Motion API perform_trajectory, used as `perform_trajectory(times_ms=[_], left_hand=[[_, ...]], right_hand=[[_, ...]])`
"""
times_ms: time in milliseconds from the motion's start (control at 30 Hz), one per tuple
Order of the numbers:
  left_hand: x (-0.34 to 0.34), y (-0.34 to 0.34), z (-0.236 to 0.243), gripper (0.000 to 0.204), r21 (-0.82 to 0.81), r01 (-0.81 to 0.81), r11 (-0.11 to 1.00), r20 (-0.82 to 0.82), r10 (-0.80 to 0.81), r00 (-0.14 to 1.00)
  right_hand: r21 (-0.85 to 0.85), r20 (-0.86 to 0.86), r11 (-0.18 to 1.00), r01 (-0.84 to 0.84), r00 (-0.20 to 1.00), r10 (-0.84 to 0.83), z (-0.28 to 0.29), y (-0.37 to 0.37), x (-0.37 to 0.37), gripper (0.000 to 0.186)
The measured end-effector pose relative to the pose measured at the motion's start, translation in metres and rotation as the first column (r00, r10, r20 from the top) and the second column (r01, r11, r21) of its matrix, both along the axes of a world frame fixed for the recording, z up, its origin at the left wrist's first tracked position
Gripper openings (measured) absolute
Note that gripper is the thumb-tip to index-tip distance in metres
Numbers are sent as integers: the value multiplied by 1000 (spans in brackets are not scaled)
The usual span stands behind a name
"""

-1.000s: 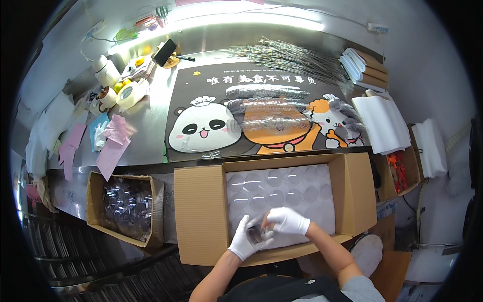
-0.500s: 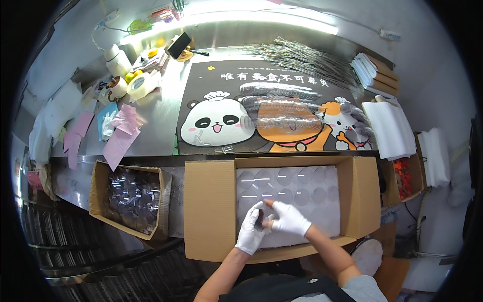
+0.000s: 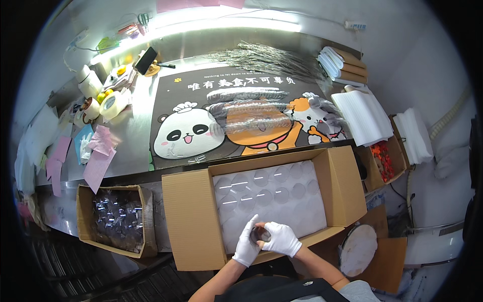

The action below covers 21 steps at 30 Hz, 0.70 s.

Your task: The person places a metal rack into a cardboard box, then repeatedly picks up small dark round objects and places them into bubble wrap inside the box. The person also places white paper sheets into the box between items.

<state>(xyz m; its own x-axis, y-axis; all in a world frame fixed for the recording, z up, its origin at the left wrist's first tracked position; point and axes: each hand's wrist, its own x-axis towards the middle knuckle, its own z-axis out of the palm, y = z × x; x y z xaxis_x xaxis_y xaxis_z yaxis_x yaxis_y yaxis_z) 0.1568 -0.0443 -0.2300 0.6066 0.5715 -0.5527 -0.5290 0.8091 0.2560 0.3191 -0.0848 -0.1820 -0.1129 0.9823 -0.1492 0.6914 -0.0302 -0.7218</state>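
Note:
Both of my hands wear white gloves and meet over the near edge of an open cardboard box (image 3: 188, 221). My left hand (image 3: 248, 244) and my right hand (image 3: 282, 239) together hold a small round clear piece (image 3: 260, 234) with a dark centre. Inside the box lies a white tray (image 3: 266, 194) with rows of round clear pieces under a film. The held piece hovers just above the tray's near row.
A smaller cardboard box (image 3: 115, 219) of clear shiny pieces stands at the left. Beyond lies a dark cartoon mat (image 3: 201, 100) with stacks of clear plastic. White foam sheets (image 3: 362, 116) sit at the right, tape rolls (image 3: 108, 103) and pink papers (image 3: 98, 156) at the left.
My two hands stayed together at the box's near edge, turning the small clear piece between them. The view shifted slightly; the box and tray did not move.

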Motion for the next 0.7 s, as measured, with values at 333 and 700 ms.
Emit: perform_trajectory(times_ms=[333,700], left_hand=[[-47,71,52,28,82,-152,985,-48,156,987],[-15,33,25,31,311,925,220,-922,308,236]], right_hand=[[-77,23,997,6,1000,-5,-26,52,-19,54],[30,530,980,199,828,-184,-62,-34,154,64]])
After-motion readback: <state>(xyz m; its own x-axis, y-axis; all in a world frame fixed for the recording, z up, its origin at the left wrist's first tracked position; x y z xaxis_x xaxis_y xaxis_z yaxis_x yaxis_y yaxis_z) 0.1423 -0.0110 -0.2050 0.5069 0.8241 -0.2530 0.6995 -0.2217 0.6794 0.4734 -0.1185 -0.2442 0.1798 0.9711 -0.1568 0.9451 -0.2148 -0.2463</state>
